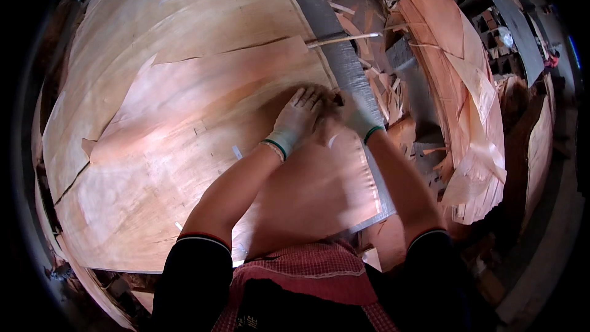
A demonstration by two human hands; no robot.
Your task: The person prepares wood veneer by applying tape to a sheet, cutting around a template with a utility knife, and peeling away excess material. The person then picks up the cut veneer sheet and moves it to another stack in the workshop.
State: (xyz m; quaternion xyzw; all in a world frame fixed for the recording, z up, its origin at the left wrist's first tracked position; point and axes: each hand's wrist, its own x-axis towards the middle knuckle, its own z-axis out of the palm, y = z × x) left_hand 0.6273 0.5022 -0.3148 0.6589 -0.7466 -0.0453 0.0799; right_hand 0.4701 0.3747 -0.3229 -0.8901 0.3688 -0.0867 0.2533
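left hand (299, 115) – gloved, fingers spread flat, pinning veneer (184, 123) to the stack | right hand (355, 115) – fingers curled at sheet edge, grip unclear | scrap pile (455, 86) beside

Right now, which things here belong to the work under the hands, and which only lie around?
In the work:
- left hand and right hand, gloved, flat on the veneer sheet
- grey table edge

Lying around:
- stack of veneer sheets
- broken veneer scraps
- thin wooden stick
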